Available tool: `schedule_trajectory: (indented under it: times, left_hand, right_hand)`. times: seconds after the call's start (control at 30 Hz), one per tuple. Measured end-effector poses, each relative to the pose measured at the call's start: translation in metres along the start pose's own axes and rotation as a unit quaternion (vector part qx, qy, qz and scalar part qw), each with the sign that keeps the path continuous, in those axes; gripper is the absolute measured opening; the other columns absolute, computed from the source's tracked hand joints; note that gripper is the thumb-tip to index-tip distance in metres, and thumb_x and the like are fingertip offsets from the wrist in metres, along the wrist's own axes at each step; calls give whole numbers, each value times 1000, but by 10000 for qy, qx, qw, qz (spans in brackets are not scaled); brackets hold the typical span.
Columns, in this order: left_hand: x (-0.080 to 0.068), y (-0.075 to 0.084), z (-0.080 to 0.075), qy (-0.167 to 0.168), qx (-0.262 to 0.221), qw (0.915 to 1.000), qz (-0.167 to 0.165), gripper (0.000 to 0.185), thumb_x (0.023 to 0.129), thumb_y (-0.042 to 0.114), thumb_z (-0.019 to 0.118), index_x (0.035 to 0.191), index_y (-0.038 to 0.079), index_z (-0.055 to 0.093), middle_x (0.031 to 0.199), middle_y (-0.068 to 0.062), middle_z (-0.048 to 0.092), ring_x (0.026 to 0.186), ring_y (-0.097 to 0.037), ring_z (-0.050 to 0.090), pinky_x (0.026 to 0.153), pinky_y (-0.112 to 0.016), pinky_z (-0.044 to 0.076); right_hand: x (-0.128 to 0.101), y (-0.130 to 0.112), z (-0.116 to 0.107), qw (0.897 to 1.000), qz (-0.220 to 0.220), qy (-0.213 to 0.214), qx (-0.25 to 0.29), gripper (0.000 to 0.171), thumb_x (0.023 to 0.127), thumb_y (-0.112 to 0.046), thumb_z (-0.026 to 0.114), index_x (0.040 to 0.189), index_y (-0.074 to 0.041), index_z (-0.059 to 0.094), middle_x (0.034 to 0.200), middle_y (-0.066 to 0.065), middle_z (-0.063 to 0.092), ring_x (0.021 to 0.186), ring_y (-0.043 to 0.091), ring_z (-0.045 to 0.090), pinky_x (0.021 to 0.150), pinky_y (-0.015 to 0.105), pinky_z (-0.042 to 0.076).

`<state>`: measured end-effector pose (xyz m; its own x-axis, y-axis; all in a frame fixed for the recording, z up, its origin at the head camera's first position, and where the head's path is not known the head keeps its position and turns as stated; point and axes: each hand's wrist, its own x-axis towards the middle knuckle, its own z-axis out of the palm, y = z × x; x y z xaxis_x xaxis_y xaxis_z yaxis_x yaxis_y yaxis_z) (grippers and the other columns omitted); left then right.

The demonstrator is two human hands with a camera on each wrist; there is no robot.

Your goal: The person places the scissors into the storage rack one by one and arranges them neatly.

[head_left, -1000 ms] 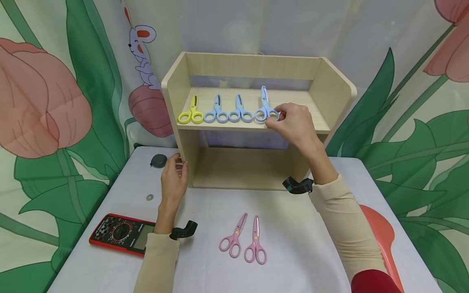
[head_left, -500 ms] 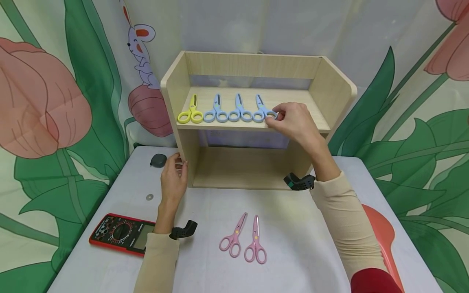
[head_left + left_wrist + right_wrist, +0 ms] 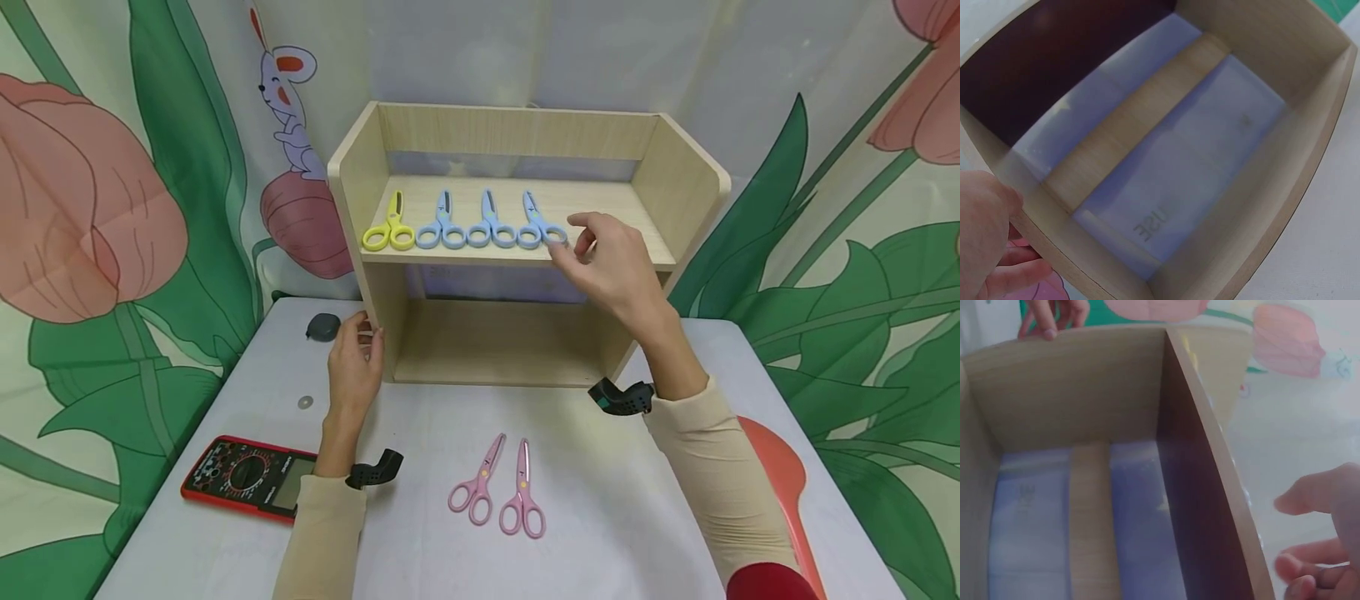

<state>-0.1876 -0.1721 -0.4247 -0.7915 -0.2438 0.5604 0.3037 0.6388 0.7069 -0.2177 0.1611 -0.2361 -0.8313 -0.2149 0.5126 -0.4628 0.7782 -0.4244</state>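
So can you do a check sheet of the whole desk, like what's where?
Surface: white table, a wooden shelf unit standing at its back.
Job's things: yellow scissors and three blue scissors in a row on the upper shelf, rightmost blue scissors slightly angled; two pink scissors on the table.
Clutter: red multimeter, dark tape measure, small washer.
Hands: left hand touches the unit's left side panel; right hand open, just off the rightmost blue scissors.
Cables: nothing seen.
Surroundings: tulip and mouse backdrop; red chair edge.
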Motion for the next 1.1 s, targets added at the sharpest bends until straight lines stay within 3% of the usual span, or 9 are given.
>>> schedule_trajectory:
  times: [0.23,0.47,0.73,0.97,1.1]
  left_hand:
    - [1,0,0,23,-9,10000,23,37,100,13,61,132,-3,52,116,-25,61,98,-36,68,81,-48,63]
    - [0,0,0,5,-13,10000,8,37,100,13,61,132,-3,52,116,-25,61,98,-36,68,81,-49,62]
    - [0,1,0,-9,-4,10000,-6,38,100,13,60,133,-4,51,117,-25,61,99,-36,67,82,-50,62]
    - [0,1,0,-3,61,10000,-19,38,100,13,60,133,-3,51,117,-25,60,100,-37,67,83,-50,62]
    - [0,0,0,-51,62,10000,-33,39,100,14,60,134,-3,50,117,-25,60,100,-37,67,84,-49,62]
  right_hand:
    - [-37,2,18,9941,-757,691,344,44,86,-24,74,117,4,63,85,13,57,71,22,47,64,30,39]
    - [-89,11,43,9912,-1177,474,371,52,80,-27,81,118,3,61,93,10,57,79,21,51,66,30,45]
    - [-161,20,75,9955,-871,-380,48,68,75,-36,84,127,-3,57,108,10,63,90,21,61,73,35,59]
    - [-208,24,104,9959,-589,-689,41,75,73,-45,85,129,-5,56,108,3,62,92,17,61,75,30,58]
    - [-231,24,117,9946,-217,-1002,132,79,73,-56,82,128,-5,58,108,2,63,92,15,61,77,30,57]
